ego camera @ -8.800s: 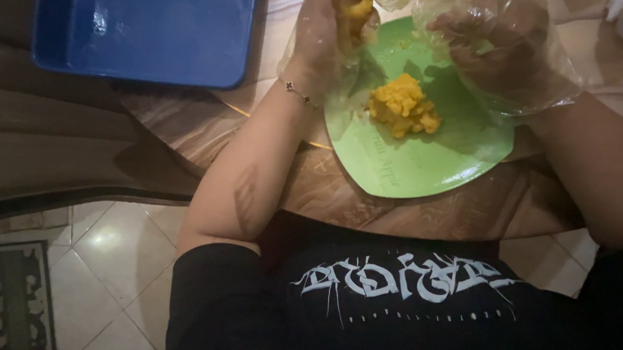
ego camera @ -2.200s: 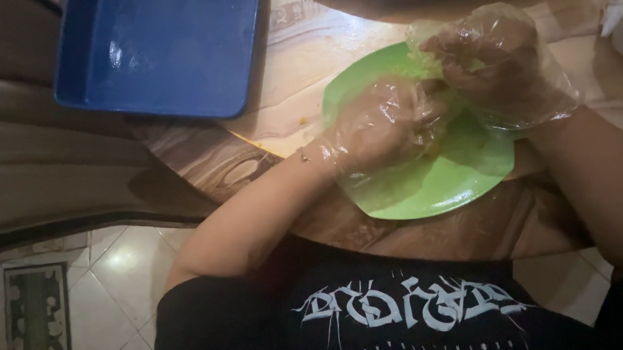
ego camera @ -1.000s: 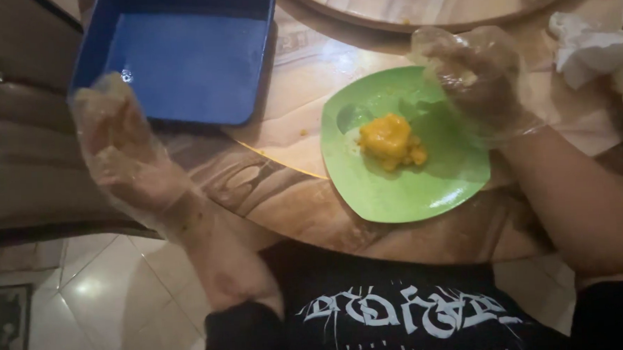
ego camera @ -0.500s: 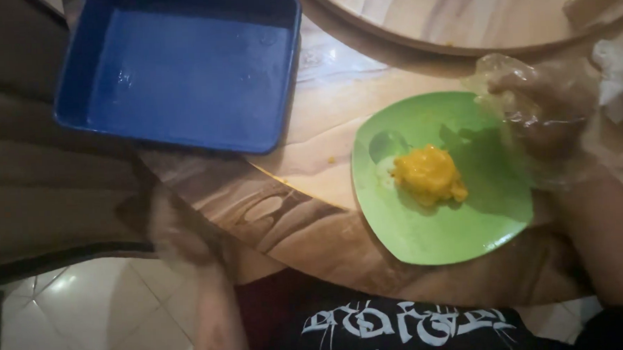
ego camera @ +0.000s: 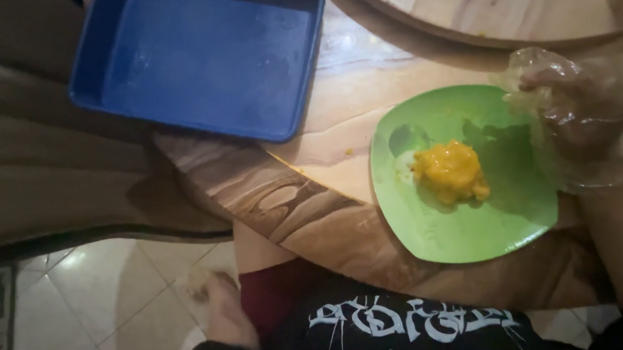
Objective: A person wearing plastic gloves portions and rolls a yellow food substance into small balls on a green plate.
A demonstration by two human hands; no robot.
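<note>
Marbled wooden table carries a blue tray overhanging its edge, which a knock could tip; right hand, in a plastic glove, curls loosely over the green plate of yellow mash, gripping nothing; left hand hangs blurred below, grip unclear.
</note>
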